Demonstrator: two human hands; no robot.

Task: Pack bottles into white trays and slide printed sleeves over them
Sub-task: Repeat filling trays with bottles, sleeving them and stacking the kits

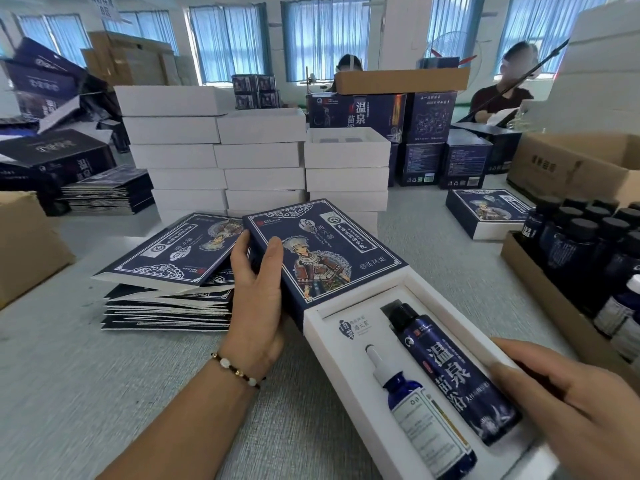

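Windows (325, 36): tall, blue curtains (227, 43) — daylight behind
Wall (403, 36): white
Table (86, 375): grey
Fan (450, 53): right rear

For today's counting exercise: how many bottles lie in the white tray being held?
2: the small dropper bottle lies on the left of the white tray, the tall dark bottle on the right. The sleeve hides the rest.

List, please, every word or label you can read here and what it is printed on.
"温泉苗浴": tall dark bottle in the white tray.
"温泉": blue carton behind the stacks.
"苗阿姐": printed sleeve, lower corner.
Dropper bottle label: too small to read.
Cardboard box print: blurred.
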